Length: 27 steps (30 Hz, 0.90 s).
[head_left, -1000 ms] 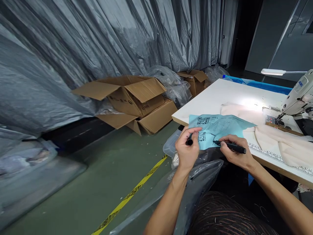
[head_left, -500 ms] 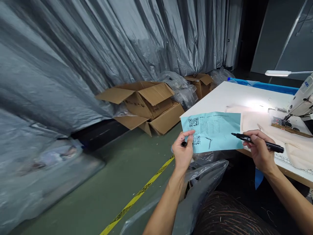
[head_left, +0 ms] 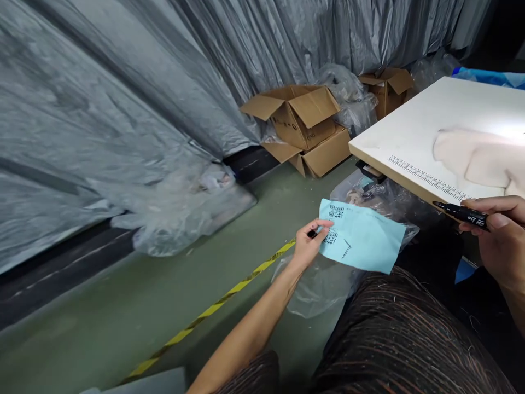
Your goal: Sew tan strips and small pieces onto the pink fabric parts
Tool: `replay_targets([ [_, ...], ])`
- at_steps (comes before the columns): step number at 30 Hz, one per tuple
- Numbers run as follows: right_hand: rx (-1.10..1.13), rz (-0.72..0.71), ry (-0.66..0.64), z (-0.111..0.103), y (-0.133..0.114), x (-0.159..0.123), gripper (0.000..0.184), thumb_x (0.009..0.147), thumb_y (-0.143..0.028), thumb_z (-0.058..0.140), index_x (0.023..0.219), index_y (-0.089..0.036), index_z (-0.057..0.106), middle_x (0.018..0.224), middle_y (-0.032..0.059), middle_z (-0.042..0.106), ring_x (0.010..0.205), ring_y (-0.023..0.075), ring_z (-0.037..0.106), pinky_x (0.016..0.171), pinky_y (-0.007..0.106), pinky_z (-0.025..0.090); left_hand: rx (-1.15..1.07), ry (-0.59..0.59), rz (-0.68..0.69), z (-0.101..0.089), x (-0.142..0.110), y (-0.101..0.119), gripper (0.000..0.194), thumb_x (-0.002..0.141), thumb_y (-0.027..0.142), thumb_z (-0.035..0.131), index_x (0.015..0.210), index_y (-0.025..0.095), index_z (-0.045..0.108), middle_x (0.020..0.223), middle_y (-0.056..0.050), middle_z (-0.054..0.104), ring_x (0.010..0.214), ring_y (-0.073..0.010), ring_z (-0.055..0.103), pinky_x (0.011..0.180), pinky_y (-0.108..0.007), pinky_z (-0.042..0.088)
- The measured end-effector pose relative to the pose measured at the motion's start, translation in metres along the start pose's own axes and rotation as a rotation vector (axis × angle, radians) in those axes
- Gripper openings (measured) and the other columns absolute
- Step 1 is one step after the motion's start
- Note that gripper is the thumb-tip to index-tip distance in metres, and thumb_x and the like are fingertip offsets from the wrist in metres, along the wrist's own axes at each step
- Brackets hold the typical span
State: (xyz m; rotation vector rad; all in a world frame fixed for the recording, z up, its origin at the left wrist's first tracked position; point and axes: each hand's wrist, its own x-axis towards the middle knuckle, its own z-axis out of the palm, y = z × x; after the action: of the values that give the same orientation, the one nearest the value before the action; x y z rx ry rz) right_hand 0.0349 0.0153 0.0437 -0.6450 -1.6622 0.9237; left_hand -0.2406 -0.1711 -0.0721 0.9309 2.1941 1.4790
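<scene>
My left hand (head_left: pixel 308 243) pinches the left edge of a light blue paper sheet (head_left: pixel 369 238) printed with QR codes and marked with a black pen stroke. A black marker cap (head_left: pixel 312 233) pokes out of the same hand. At the right, my right hand (head_left: pixel 502 241) is closed round an uncapped black marker (head_left: pixel 463 213), its tip pointing left near the table's front edge. The marker is apart from the paper. Pale pink fabric (head_left: pixel 488 156) lies on the white table (head_left: pixel 410 126) beyond my right hand.
Open cardboard boxes (head_left: pixel 305 123) stand by the silver curtain (head_left: pixel 172 82). Clear plastic bags (head_left: pixel 192 208) lie along its foot, and another plastic bag (head_left: pixel 315 284) hangs under the paper. Yellow-black tape (head_left: pixel 221 301) runs across the green floor. A ruler scale (head_left: pixel 426 175) marks the table edge.
My view has swung left and down, and the sewing machine has left the picture. My right hand has drawn the marker right, away from the paper. The sheet now tilts down to the right.
</scene>
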Motion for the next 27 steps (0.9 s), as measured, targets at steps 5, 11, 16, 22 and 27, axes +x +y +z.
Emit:
replay_targets([
  [5,0.109,0.018,-0.005,-0.003,-0.002,-0.001,0.013,0.076,-0.023,0.066,0.081,-0.021,0.078,0.061,0.0026,0.067,0.048,0.0151,0.062,0.041,0.025,0.05,0.167,-0.412,-0.149,0.004,-0.026,-0.041,0.022,0.071,0.03,0.06,0.078,0.016,0.075,0.081,-0.007,0.073,0.071,-0.0192,0.063,0.062,-0.027,0.049],
  [11,0.066,0.111,0.054,-0.004,-0.004,-0.004,0.015,0.078,-0.021,0.062,0.082,-0.02,0.076,0.063,0.0012,0.065,0.049,0.0135,0.059,0.048,0.027,0.054,0.442,-0.727,-0.072,-0.003,-0.012,-0.053,0.029,0.064,0.006,0.053,0.077,0.019,0.075,0.082,-0.003,0.074,0.078,-0.0188,0.066,0.082,-0.031,0.051],
  [16,0.006,0.052,0.045,-0.002,0.0,-0.005,0.014,0.079,-0.026,0.064,0.083,-0.022,0.077,0.062,0.0014,0.067,0.049,0.0147,0.062,0.042,0.024,0.049,0.647,-0.671,0.037,0.0,0.029,-0.054,0.04,0.074,0.0,0.049,0.102,0.019,0.071,0.121,-0.005,0.067,0.118,-0.0213,0.057,0.108,-0.037,0.038],
  [22,-0.081,0.041,-0.013,-0.002,-0.005,-0.005,0.015,0.08,-0.032,0.066,0.081,-0.021,0.076,0.058,0.0011,0.066,0.05,0.0174,0.066,0.043,0.025,0.053,0.881,-0.657,-0.015,0.032,0.08,-0.071,0.029,0.093,0.031,0.061,0.116,0.014,0.06,0.12,-0.01,0.061,0.108,-0.0237,0.061,0.093,-0.046,0.051],
  [27,-0.124,0.043,-0.076,0.0,-0.006,-0.005,0.015,0.082,-0.031,0.064,0.084,-0.022,0.076,0.057,0.0004,0.067,0.05,0.0155,0.066,0.042,0.021,0.049,0.929,-0.835,-0.035,0.038,0.101,-0.074,0.027,0.093,0.032,0.06,0.113,0.014,0.061,0.115,-0.009,0.063,0.101,-0.0216,0.062,0.087,-0.042,0.054],
])
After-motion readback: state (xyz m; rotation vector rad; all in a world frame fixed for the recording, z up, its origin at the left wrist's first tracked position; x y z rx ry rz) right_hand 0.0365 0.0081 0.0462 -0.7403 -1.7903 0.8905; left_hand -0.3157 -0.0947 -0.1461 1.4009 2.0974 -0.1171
